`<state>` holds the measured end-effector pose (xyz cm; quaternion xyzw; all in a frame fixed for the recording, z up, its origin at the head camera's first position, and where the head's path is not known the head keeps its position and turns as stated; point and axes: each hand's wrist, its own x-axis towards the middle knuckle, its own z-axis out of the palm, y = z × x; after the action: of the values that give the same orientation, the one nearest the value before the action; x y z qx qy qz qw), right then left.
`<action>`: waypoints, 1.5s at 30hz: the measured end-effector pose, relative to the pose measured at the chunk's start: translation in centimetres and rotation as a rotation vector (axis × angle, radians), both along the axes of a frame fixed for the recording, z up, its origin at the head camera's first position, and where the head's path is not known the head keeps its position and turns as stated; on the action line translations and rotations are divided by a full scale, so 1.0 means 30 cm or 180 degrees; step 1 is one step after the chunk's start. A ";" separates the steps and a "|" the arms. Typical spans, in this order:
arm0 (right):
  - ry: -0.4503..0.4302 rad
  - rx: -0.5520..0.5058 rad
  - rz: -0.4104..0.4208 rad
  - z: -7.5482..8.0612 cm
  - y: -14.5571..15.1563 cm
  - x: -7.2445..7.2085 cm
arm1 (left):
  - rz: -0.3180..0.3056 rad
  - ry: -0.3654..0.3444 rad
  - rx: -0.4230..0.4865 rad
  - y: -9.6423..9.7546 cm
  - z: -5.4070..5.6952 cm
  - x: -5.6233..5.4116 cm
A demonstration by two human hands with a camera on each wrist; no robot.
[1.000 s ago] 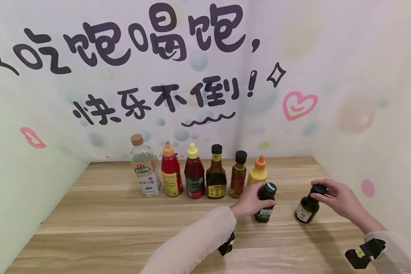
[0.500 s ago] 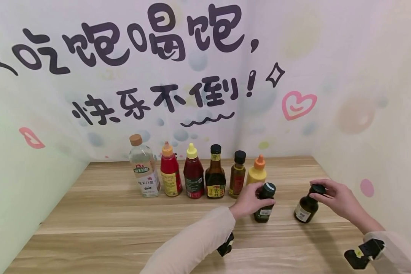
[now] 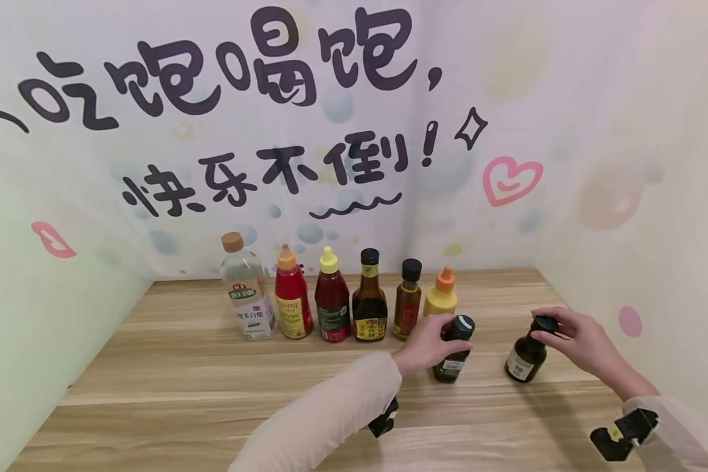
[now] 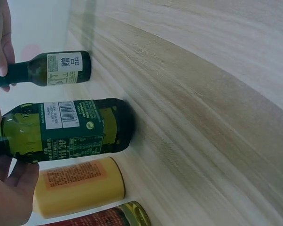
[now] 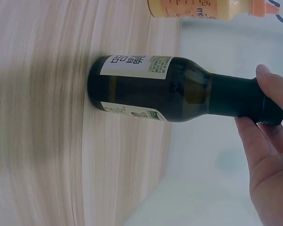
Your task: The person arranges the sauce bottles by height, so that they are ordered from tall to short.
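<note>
My left hand (image 3: 425, 346) grips a dark green glass bottle (image 3: 452, 364) round its neck, below the black cap. In the left wrist view this bottle (image 4: 80, 129) shows a barcode label, and its base is at or close to the tabletop. It leans slightly, cap to the right, in the head view. Farther right, my right hand (image 3: 587, 344) pinches the black cap of a smaller dark bottle (image 3: 526, 359) between thumb and fingers. The right wrist view shows this bottle (image 5: 141, 89) with white labels, its base at the wood.
Behind my left hand stands a row: clear vinegar bottle (image 3: 249, 295), red squeeze bottle (image 3: 293, 301), dark red squeeze bottle (image 3: 333, 305), brown sauce bottle (image 3: 370, 301), small oil bottle (image 3: 408, 305) and yellow squeeze bottle (image 3: 440, 300). A printed cloth wall (image 3: 448, 216) closes the wooden table's (image 3: 212, 393) back.
The head view has shifted a little. The bottle in my left hand leans slightly more, its cap to the right. My right hand keeps its grip and has hardly moved.
</note>
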<state>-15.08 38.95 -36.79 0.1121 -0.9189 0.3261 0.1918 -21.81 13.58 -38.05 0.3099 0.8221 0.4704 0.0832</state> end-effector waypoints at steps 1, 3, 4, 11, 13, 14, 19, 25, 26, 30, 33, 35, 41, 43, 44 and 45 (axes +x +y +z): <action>0.0009 -0.0017 0.0012 0.000 0.000 0.000 | -0.0005 0.0001 0.0004 0.001 0.005 0.001; 0.0021 -0.0046 0.0030 -0.001 0.001 0.002 | -0.0022 -0.0005 0.0038 0.005 0.016 0.002; 0.0028 -0.0056 0.0036 -0.001 0.001 0.002 | -0.0032 -0.0009 0.0052 0.007 0.023 0.002; 0.0012 -0.0019 0.0045 0.003 -0.003 0.004 | -0.0112 0.0043 0.0154 0.020 0.063 0.006; 0.0005 -0.0004 0.0044 0.004 -0.004 0.003 | -0.0075 0.0069 0.0167 0.024 0.070 0.006; 0.0003 -0.0002 0.0046 0.005 -0.005 0.003 | -0.0043 0.0087 0.0161 0.027 0.073 0.006; -0.0003 0.0006 0.0043 0.003 -0.003 0.004 | 0.0187 0.0284 -0.0063 0.048 0.089 -0.004; 0.0034 0.0012 0.0024 0.001 0.002 0.004 | 0.0273 0.0353 -0.0457 0.078 0.106 -0.023; 0.0041 0.0005 0.0029 0.001 0.003 0.003 | 0.0268 0.0344 -0.0503 0.082 0.108 -0.026; 0.0049 -0.0016 0.0063 -0.002 0.002 -0.001 | 0.0223 0.0305 -0.0571 0.094 0.113 -0.040; 0.0031 -0.0040 0.0075 0.000 0.002 -0.005 | 0.0187 0.0326 -0.0521 0.103 0.111 -0.052; 0.0015 -0.0066 0.0086 0.000 0.001 -0.005 | 0.0191 0.0323 -0.0462 0.109 0.107 -0.059; 0.0007 -0.0133 0.0135 -0.009 0.007 -0.002 | 0.0184 0.0174 -0.0145 0.133 0.077 -0.073; 0.0015 -0.0139 0.0128 -0.010 0.007 -0.003 | 0.0201 0.0188 -0.0098 0.140 0.070 -0.076; 0.0014 -0.0139 0.0124 -0.009 0.008 -0.004 | 0.0216 0.0218 -0.0078 0.142 0.067 -0.078; 0.0010 -0.0136 0.0118 -0.009 0.008 -0.005 | 0.0235 0.0245 -0.0062 0.145 0.065 -0.079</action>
<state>-15.24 39.20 -37.04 0.1256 -0.9092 0.3489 0.1895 -24.18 17.93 -36.11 0.2964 0.8400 0.4529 0.0371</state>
